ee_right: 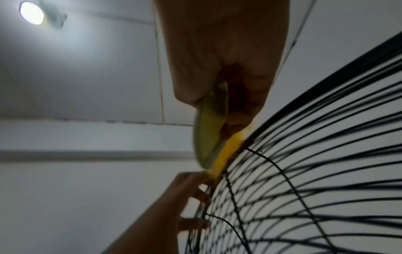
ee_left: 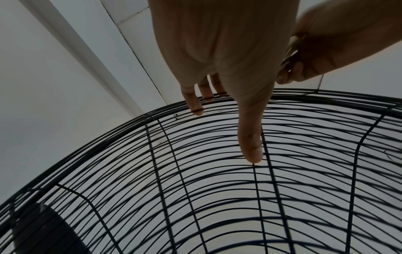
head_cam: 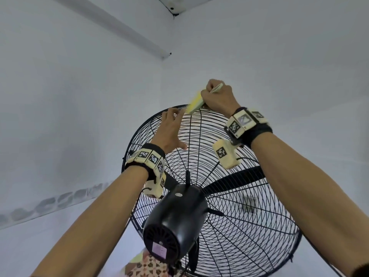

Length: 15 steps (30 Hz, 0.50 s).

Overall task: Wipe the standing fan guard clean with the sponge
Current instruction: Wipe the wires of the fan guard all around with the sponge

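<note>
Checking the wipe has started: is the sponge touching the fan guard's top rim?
Yes, the right hand presses the yellow sponge against the outer rim of the fan guard in the right wrist view.

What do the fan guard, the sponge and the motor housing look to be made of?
Fan guard: thin black wire, probably coated steel; fine concentric rings on radial spokes. Sponge: soft yellow foam with a greenish scouring layer, as the right wrist view shows; it bends in the right hand. Motor housing: glossy black, vented; plastic or painted metal, unclear.
</note>
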Tool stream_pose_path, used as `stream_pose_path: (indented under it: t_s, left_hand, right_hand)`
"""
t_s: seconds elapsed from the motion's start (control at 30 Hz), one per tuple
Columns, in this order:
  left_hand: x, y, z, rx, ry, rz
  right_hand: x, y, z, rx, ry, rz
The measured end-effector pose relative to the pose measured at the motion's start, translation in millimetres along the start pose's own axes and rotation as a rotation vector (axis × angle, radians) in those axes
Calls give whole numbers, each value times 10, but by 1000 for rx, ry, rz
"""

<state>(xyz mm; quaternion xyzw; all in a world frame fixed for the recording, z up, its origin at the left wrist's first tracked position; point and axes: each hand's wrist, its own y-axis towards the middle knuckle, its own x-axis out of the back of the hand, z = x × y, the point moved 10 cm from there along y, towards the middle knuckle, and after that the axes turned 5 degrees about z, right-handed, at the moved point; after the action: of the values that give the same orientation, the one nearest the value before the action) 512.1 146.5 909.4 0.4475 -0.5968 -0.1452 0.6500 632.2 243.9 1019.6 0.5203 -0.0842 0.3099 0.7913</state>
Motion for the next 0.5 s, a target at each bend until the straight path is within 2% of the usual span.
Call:
stream_pose_path:
  t_s: [0.1, 0.17, 0.23, 0.27, 0.33, 0.43, 0.47, 0.5]
  left_hand:
    - [16, -22, 47, -1, -47, -15]
    - [40, -49, 68, -10, -83, -54]
    - [31, -67, 78, -28, -99, -70]
    - [19, -76, 78, -40, -103, -75]
    - [0, -102, 77, -52, -122, -84]
    - [-48, -110, 123, -68, -138, -95]
    - [-48, -110, 122, -76, -132, -104]
    - [-44, -110, 121, -84, -117, -112]
  right_hand:
    - [-270, -76, -14, -35, 17, 236]
    - [-184, -24, 55, -16, 83, 183]
    - [22, -29, 109, 56, 69, -13]
    - [47, -62, 120, 92, 13, -67]
    - [-119, -169, 99, 115, -85, 4]
    - [-441, -356, 71, 190, -123, 258]
    - [-436, -372, 100, 215, -92, 262]
    - [-365, -360, 132, 238, -63, 206]
